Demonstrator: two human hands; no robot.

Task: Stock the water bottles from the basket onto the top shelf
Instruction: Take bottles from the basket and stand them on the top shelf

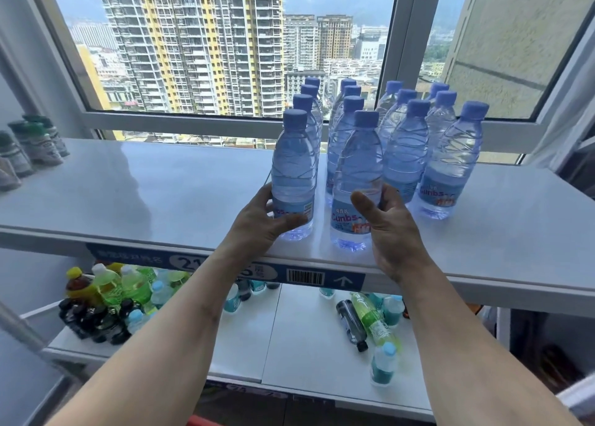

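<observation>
Bottles stocked in four rows on the top shelf [161,180], right of centre, all upright with blue caps. Left hand [257,222] wrapped round the base of the left front bottle [293,174], fingers behind, thumb across the label; bottle standing on the shelf, close to the near edge. Right hand [386,229] open and loosely cupped beside the second front bottle [355,180], thumb near the label, probably just touching or about to let go; cannot tell for sure. Basket not in view.

For the step in hand: best to slide both front bottles back a little until they sit against the bottles behind, keeping the grip low so they stay upright, then release straight back toward the body.

Near edge the main risk: little shelf left in front of the two front bottles. Plenty of bare shelf to the left for further rows, up to the green-capped bottles [32,145] at the far left. Lower shelf [306,345] below holds mixed drinks, some lying down.
</observation>
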